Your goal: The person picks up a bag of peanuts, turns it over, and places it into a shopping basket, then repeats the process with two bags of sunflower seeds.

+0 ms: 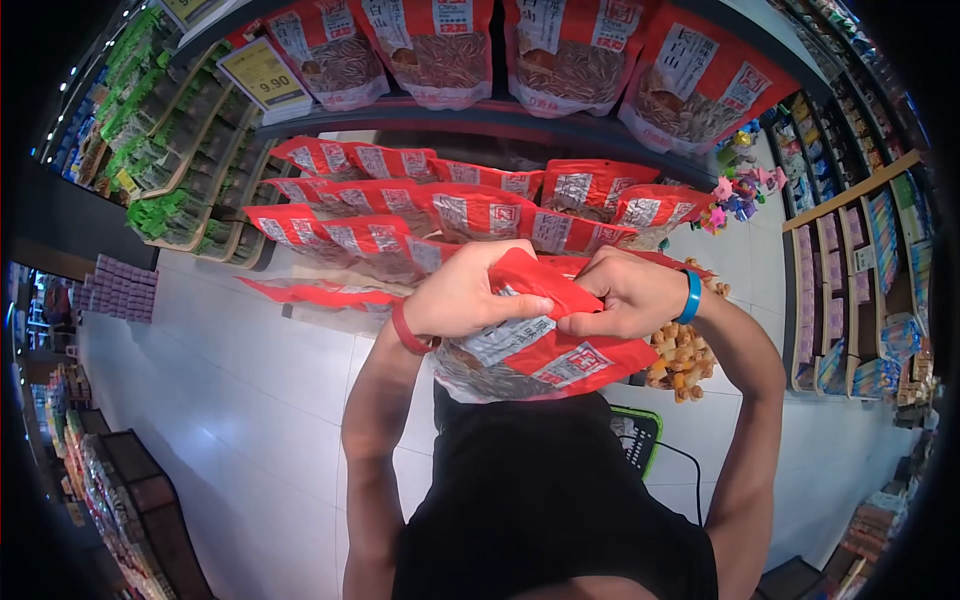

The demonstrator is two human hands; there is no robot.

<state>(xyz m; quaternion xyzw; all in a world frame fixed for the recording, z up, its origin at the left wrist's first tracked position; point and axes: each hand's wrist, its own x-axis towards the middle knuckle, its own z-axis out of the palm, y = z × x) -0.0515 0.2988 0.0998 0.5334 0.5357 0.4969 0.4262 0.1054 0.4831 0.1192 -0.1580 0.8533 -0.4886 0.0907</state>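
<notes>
Against my body is a red and clear bag of sunflower seeds (548, 350), its dark seeds showing through the lower window. My left hand (468, 292), with a red band at the wrist, pinches the bag's upper left part, thumb on the front. On the upper right side, my right hand (632, 293) has its fingers closed on the same bag; a blue band (690, 297) circles that wrist. Just beyond my hands stand several rows of similar red seed bags (375, 198) on a low shelf. The fingers behind the held bag are hidden.
Above, more seed bags (432, 50) line an upper shelf beside a price tag (265, 78) reading 9.90. Brown-and-yellow pieces (680, 360) lie to the right, near a green-rimmed basket (650, 430). Shelving (860, 280) runs along the right; leafy green goods (165, 215) stand left.
</notes>
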